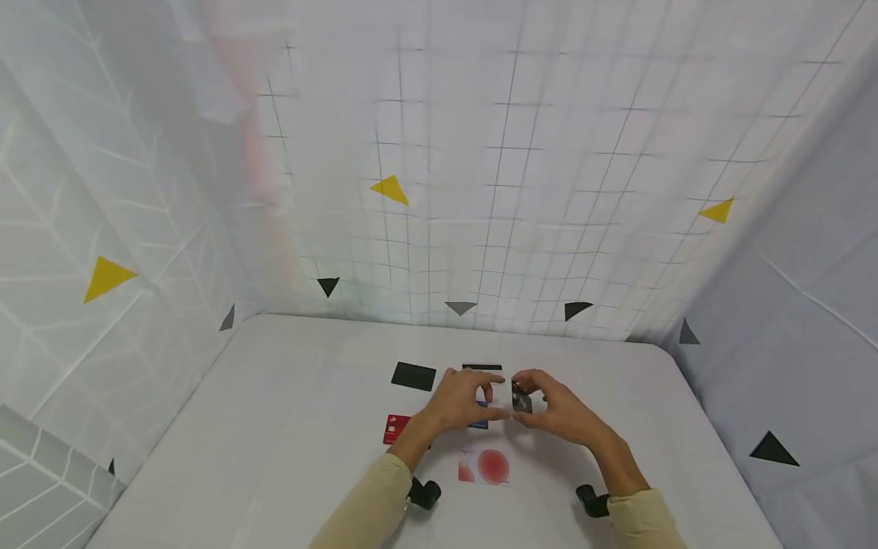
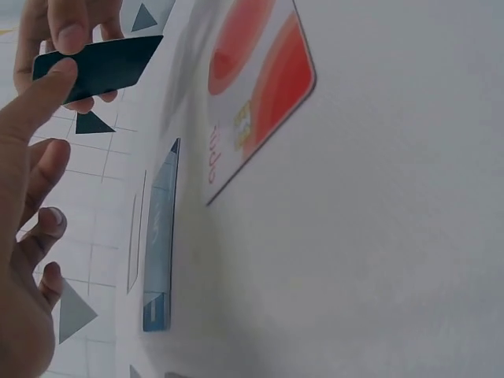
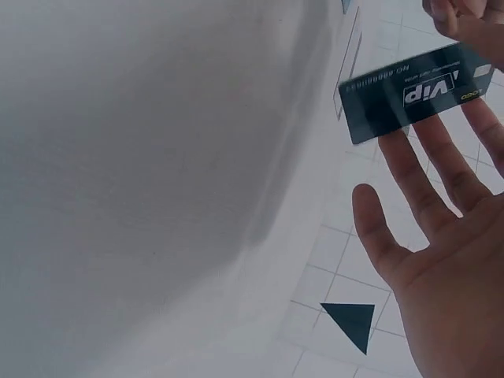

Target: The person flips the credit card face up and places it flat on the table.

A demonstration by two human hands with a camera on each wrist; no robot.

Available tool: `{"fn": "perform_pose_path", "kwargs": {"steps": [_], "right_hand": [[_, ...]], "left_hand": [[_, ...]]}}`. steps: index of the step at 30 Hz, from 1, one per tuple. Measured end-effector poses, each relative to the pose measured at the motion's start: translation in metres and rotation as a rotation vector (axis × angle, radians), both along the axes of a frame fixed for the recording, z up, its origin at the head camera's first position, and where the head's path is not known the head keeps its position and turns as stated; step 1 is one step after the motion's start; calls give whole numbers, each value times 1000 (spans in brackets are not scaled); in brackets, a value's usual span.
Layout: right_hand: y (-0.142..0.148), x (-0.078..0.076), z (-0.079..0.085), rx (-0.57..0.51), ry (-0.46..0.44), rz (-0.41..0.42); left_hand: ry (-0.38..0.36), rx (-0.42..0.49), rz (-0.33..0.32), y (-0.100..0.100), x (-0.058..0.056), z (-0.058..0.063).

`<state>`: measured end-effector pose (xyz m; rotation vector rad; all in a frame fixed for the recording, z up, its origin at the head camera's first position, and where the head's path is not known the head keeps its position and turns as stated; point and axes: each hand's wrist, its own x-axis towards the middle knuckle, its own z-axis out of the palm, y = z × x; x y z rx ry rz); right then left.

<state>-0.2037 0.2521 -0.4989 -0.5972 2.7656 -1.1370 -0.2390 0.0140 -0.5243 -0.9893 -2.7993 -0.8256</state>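
Observation:
A dark card (image 1: 521, 399) printed "Vip" is held up off the table, pinched between the thumb and fingers of my right hand (image 1: 559, 412). Its printed face (image 3: 394, 98) shows in the right wrist view, the plain dark back (image 2: 118, 71) in the left wrist view. My left hand (image 1: 456, 400) is just left of it, fingers loosely bent and spread apart. The left thumb overlaps the card's end in the left wrist view; whether it touches, I cannot tell. Beneath the left hand lies a blue card (image 1: 482, 424), partly hidden.
Other cards lie flat on the white table (image 1: 274, 457): a black one (image 1: 414, 376), a red one (image 1: 394, 429) partly behind the left arm, a white one with red circles (image 1: 484, 466), and one with a black stripe (image 1: 482, 367). White cloth walls surround the table.

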Motion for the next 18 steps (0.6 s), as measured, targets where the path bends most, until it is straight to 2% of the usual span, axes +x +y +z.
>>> {"fn": "perform_pose_path", "kwargs": {"steps": [4,8,13,18], "right_hand": [[0,0,2,96,60,26],[-1,0,1,201,100,11],[-2,0,-1,250,142,-2],[-2,2,-1,270,147,-12]], "left_hand": [[-1,22,-4,-1,2,2],[5,48,-13,0,3,3],[32,51,-24,1,4,0],[61,13,-26,1,5,-1]]}}
